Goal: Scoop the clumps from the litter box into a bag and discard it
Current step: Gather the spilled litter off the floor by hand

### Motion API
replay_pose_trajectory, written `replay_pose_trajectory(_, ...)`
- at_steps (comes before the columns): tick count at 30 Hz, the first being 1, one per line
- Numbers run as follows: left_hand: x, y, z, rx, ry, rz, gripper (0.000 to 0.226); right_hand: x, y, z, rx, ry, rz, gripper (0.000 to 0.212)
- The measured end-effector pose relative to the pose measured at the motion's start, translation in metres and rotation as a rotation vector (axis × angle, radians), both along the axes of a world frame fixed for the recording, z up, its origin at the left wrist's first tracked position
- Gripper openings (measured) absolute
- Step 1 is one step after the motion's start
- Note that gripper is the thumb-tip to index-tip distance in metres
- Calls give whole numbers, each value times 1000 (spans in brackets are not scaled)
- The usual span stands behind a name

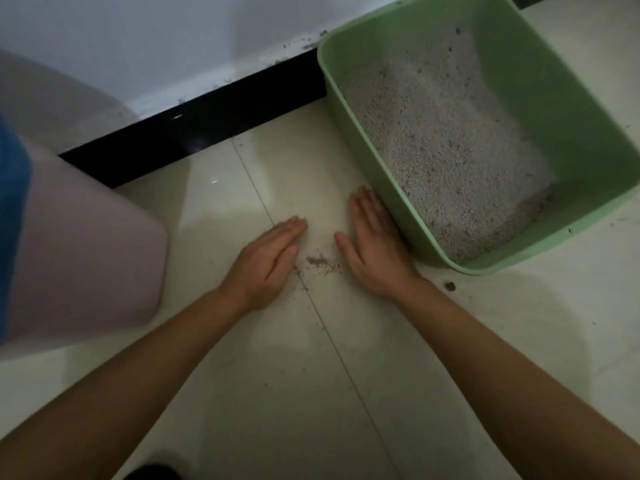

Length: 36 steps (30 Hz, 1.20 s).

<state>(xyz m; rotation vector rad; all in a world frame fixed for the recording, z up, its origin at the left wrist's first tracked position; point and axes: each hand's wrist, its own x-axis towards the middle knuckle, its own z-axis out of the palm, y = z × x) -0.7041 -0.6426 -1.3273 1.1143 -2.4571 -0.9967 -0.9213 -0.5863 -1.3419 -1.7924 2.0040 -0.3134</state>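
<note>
A green litter box [561, 109] stands on the pale tiled floor at the upper right, holding grey litter [446, 147]. A small heap of spilled litter [318, 261] lies on the floor between my hands. My left hand [270, 261] rests flat on the tile with straight fingers, just left of the heap. To the right of the heap, my right hand [374, 244] lies flat with fingers straight, its outer edge against the box's near-left wall. Neither hand holds anything. A single dark clump [450, 286] sits on the floor by the box's near corner.
A pinkish bin [90, 251] with a blue edge [10, 209] stands at the left. A black skirting board [194, 133] runs under the white wall [166, 43], with grit scattered along its top. A dark object [152, 472] shows at the bottom edge.
</note>
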Motion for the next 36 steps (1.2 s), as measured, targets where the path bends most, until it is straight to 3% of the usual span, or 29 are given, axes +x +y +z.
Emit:
replay_pose_trajectory(4, 24, 22, 6, -114, 28, 336, 53, 29, -4, 0, 40, 78, 181, 74)
replay_pose_trajectory(7, 41, 25, -7, -106, -50, 555, 57, 55, 20, -2, 19, 122, 366, 73)
replay_pose_trajectory(11, 37, 15, -20, -77, -179, 491, 69, 66, 68, -3, -60, 54, 444, 68)
replay_pose_trajectory(13, 16, 8, -20, -88, -198, 358, 71, 55, 91, -1, -129, 5, 299, 64)
replay_pose_trajectory(17, -45, 12, -20, -90, -180, 55, 72, 14, 133, -1, -225, 21, -237, 61)
replay_pose_trajectory(20, -82, 36, -19, -108, -131, -161, 69, -12, 150, -4, -169, 100, -549, 69)
replay_pose_trajectory(23, -99, 61, -13, -66, -48, -210, 65, -28, 152, -7, -61, 93, -677, 79)
replay_pose_trajectory(28, -69, 69, -6, -108, 65, -37, 56, 10, 140, -9, -62, 109, -458, 74)
replay_pose_trajectory(36, 44, 30, -20, -179, -90, 438, 56, 69, 91, -8, -91, 9, -21, 71)
